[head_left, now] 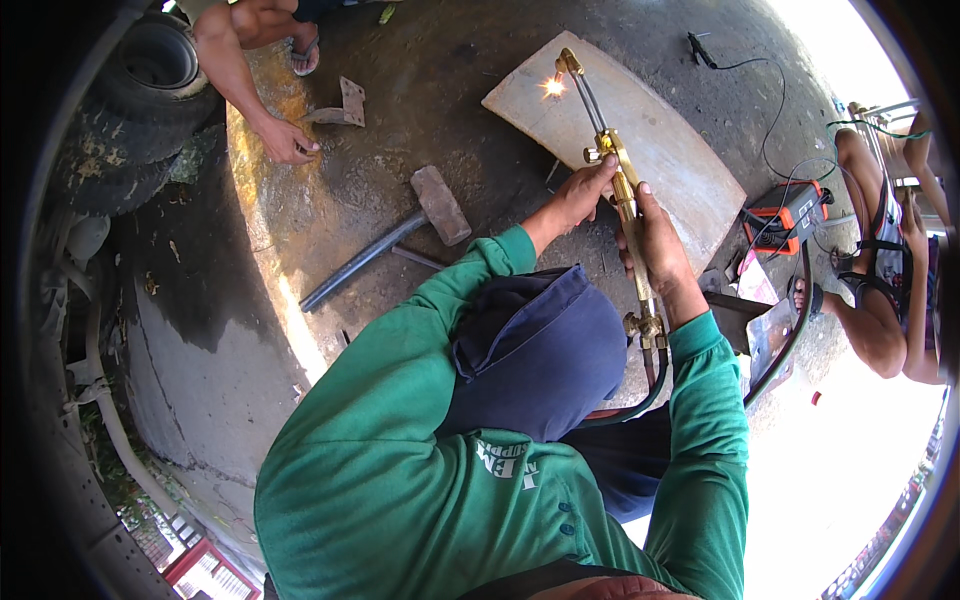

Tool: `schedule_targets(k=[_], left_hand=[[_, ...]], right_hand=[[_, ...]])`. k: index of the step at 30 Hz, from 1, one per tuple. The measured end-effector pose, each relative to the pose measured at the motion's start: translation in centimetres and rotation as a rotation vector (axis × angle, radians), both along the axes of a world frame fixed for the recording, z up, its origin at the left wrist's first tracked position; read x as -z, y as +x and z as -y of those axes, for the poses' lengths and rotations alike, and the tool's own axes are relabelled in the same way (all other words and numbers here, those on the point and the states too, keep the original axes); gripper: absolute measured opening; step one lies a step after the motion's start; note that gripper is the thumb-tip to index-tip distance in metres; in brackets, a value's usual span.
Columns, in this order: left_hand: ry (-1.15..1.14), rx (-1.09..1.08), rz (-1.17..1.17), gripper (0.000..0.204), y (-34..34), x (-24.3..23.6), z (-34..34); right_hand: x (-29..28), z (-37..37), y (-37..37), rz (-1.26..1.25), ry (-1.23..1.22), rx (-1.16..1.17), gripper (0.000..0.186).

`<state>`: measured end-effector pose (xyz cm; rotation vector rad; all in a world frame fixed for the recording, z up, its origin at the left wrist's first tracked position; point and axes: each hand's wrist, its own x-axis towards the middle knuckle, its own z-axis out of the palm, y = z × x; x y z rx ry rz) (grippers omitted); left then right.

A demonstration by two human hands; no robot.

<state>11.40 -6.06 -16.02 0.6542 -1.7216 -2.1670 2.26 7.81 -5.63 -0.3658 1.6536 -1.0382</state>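
Far left: dark tyres (120,120) piled beside the stained concrete. Next, a crouching co-worker's hand (288,142) reaches low, fingers bent, near a rusty angled metal piece (350,103); can't tell if the fingertips pinch anything. Then a sledgehammer (385,243), lying on the ground, block head up and to the right, dark handle running down-left. Bright flame (553,88) at the torch nozzle, over the upper-left part of the plate; can't tell if the tip touches it. Left hand (580,200): clamped on the brass cutting torch (626,190) just below the valve knob, thumb along the body, other fingers partly hidden. Torch slants up-left, nozzle end out over the steel plate (690,150), which lies on the ground. Right hand (660,248): wrapped round the torch handle lower down, fingers closed on it. Dark hose (661,372) leaves the bottom fittings. Further right: black clamp (700,50) on a cable, orange-black machine (785,218), then a seated person (875,325) at the edge.
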Motion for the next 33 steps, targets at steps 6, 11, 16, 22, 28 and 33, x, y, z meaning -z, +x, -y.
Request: schedule_targets(k=[6, 11, 16, 22, 28, 33], left_hand=[[-0.007, 0.003, 0.002, 0.083, -0.03, 0.18, 0.06], [-0.007, 0.025, 0.019, 0.083, 0.08, 0.27, 0.20], [0.003, 0.015, 0.010, 0.083, 0.06, 0.15, 0.09], [0.004, 0.012, 0.010, 0.083, 0.04, 0.10, 0.05], [0.057, 0.024, -0.017, 0.079, 0.19, 0.39, 0.26], [0.111, 0.042, -0.112, 0.074, 0.44, 0.53, 0.11]], right_hand=[[-0.01, -0.01, -0.02, 0.013, -0.014, 0.002, 0.062], [-0.01, -0.01, 0.03, 0.022, -0.019, 0.010, 0.061], [0.16, -0.03, -0.03, 0.022, -0.021, 0.007, 0.061], [0.20, -0.10, -0.01, 0.022, -0.021, 0.011, 0.061], [0.23, 0.02, 0.04, 0.023, -0.014, 0.008, 0.062], [0.25, 0.05, 0.05, 0.021, -0.002, 0.013, 0.064]])
